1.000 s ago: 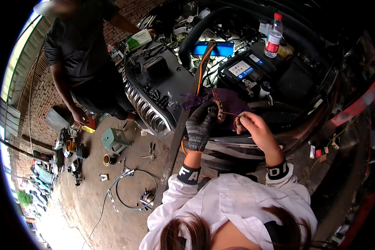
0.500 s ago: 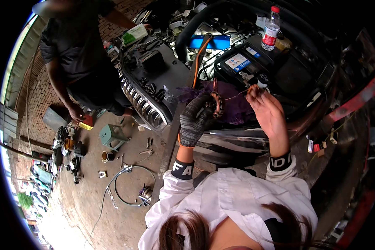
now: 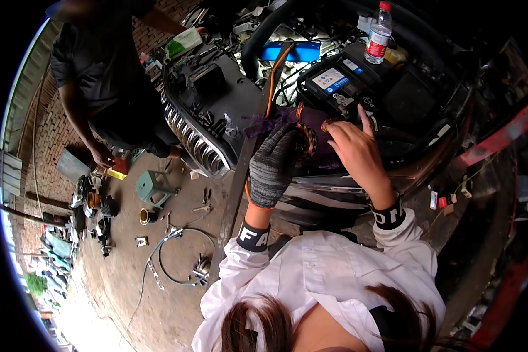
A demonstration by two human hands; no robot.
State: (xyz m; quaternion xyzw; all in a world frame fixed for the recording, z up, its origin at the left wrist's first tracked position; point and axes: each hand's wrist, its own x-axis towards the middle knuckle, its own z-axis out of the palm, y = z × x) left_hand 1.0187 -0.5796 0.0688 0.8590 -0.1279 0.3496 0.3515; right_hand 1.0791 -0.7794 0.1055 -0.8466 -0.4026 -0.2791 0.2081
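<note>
L hand (image 3: 270, 164), in a grey striped glove, has its fingers curled & clamped on the copper coil (image 3: 307, 139), which is held up over a purple rag (image 3: 325, 154) at the car's front edge. R hand (image 3: 356, 154), bare, is just to the R of it, fingertips together on a small copper wire wad (image 3: 327, 125); one other finger sticks up, apart from the rest. Can't tell if a strand links wad & coil. Behind the hands: batt. (image 3: 334, 82) w/ a white-&-blue label, red-capped bottle (image 3: 378, 38) upright nr its far R corner, blue panel (image 3: 292, 51) farther L. Orange cable (image 3: 271, 88) runs along a dark bar (image 3: 236, 190) L of the L hand. Co-worker (image 3: 102, 64) stands far L, one hand nr a red/yel. box (image 3: 118, 168). On the floor: green stool (image 3: 151, 183), looped cable (image 3: 160, 265).
</note>
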